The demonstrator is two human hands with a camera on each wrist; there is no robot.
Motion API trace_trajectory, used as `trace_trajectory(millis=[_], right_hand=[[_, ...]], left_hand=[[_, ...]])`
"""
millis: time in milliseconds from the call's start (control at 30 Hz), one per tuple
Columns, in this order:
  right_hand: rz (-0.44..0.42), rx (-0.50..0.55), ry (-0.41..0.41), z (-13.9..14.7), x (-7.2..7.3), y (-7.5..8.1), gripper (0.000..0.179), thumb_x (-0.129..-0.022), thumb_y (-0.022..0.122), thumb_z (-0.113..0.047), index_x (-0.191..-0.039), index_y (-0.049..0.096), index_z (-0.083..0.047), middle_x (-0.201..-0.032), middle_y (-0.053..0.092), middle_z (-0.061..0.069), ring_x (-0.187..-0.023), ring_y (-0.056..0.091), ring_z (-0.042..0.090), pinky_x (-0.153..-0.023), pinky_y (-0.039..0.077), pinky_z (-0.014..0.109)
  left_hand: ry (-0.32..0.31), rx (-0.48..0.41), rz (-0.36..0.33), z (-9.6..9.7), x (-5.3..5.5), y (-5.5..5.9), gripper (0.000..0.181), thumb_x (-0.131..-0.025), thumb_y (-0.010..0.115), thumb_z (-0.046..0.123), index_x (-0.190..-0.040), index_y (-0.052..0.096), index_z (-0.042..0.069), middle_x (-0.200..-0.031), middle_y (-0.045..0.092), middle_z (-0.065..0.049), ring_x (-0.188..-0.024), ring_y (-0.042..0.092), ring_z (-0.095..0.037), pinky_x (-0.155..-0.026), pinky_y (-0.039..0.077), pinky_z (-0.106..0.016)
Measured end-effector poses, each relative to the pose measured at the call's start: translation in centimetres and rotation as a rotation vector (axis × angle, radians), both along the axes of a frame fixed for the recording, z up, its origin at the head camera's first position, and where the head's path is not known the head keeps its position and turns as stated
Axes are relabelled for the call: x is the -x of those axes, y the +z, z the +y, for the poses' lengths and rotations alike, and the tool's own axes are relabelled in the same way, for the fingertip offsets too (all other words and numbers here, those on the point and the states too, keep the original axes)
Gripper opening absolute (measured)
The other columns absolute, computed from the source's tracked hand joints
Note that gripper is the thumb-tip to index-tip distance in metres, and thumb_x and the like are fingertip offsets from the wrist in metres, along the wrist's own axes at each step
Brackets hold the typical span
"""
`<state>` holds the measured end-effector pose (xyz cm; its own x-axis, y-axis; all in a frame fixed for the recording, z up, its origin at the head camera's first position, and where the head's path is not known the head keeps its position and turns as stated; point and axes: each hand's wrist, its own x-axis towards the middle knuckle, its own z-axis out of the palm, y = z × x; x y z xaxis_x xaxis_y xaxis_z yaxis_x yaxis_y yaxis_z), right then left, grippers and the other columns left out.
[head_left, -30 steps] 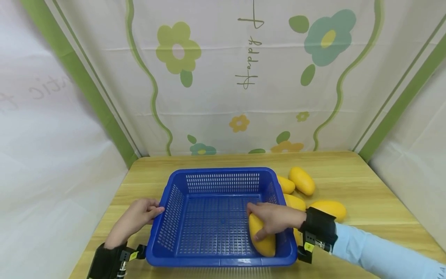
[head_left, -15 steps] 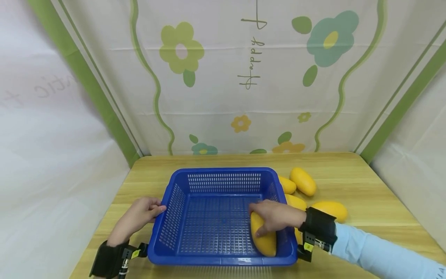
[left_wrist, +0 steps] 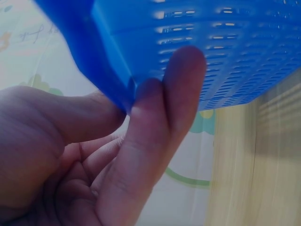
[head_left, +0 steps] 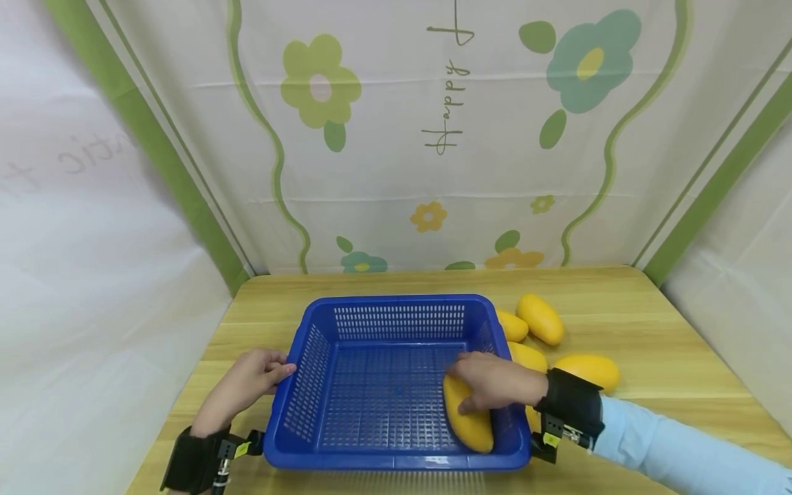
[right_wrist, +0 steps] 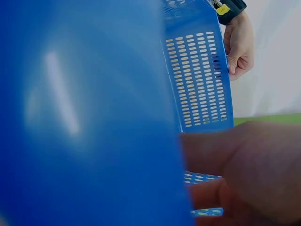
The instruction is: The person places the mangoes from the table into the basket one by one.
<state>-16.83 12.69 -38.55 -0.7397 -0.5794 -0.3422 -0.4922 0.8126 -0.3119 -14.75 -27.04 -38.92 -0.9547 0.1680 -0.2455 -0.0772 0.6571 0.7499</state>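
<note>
A blue plastic basket (head_left: 396, 461) with slotted walls stands on the table. My left hand (head_left: 250, 377) pinches its left rim; in the left wrist view the thumb meets the rim and two fingers (left_wrist: 141, 136) lie along the outside of the wall. Inside, at the right wall, a yellow mango (head_left: 471, 430) lies lengthwise on the basket floor. My right hand (head_left: 495, 380) reaches over the right rim and holds this mango from above, thumb on its side. In the right wrist view the near basket wall (right_wrist: 94, 113) hides the mango and the fingertips.
Beyond the basket's right side lie more mangoes, among them one at the back (head_left: 541, 320) and one by the right wrist (head_left: 588, 372); others are partly hidden by the basket. A white printed cloth (head_left: 383, 172) hangs behind the wooden table (head_left: 643, 309).
My right hand has drawn slightly right across the mango, and the mango's near end has turned a little to the right. The left hand stays at the rim.
</note>
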Motion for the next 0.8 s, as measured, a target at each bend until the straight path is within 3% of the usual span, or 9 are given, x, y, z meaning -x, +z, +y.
trace_trajectory(millis=[100,267,400,533,800], right_hand=[[0.003,-0.002,-0.009,0.1,-0.1,0.2,0.046,-0.080,0.083,-0.027,-0.120,0.070,-0.007,-0.105,0.070,0.003,-0.090,0.057,0.014,-0.092,0.051,0.040],[0.008,0.060,0.002,0.8,-0.3,0.7,0.041,-0.081,0.082,-0.025,-0.115,0.072,-0.005,-0.100,0.072,0.001,-0.082,0.054,0.012,-0.082,0.050,0.036],[0.025,0.162,0.043,1.8,-0.4,1.2,0.038,-0.083,0.080,-0.024,-0.115,0.072,-0.004,-0.104,0.074,0.003,-0.087,0.063,0.013,-0.079,0.056,0.033],[0.048,0.268,0.068,2.8,-0.6,1.5,0.039,-0.086,0.077,-0.022,-0.120,0.070,-0.004,-0.113,0.074,0.008,-0.099,0.070,0.022,-0.081,0.061,0.035],[-0.005,0.429,0.014,4.3,-0.8,1.9,0.043,-0.093,0.070,-0.017,-0.131,0.060,0.001,-0.122,0.069,0.016,-0.108,0.069,0.031,-0.088,0.061,0.036]], left_hand=[[-0.008,-0.006,0.003,0.0,0.0,0.0,0.027,-0.102,0.055,0.011,-0.113,0.066,-0.011,-0.088,0.074,-0.008,-0.082,0.074,-0.021,-0.073,0.064,-0.038],[-0.031,-0.015,0.013,-0.1,0.0,0.0,0.027,-0.102,0.055,0.011,-0.112,0.066,-0.011,-0.088,0.074,-0.008,-0.081,0.074,-0.021,-0.072,0.064,-0.037],[-0.026,-0.008,0.011,-0.1,0.0,0.0,0.027,-0.102,0.055,0.011,-0.113,0.066,-0.011,-0.087,0.074,-0.008,-0.081,0.074,-0.022,-0.073,0.064,-0.038],[-0.011,0.004,0.001,-0.1,0.1,0.0,0.026,-0.102,0.055,0.010,-0.112,0.067,-0.010,-0.086,0.074,-0.008,-0.081,0.074,-0.022,-0.073,0.064,-0.038],[-0.007,0.014,0.000,0.0,0.3,-0.1,0.026,-0.102,0.054,0.010,-0.112,0.067,-0.010,-0.087,0.074,-0.008,-0.081,0.075,-0.023,-0.071,0.064,-0.037]])
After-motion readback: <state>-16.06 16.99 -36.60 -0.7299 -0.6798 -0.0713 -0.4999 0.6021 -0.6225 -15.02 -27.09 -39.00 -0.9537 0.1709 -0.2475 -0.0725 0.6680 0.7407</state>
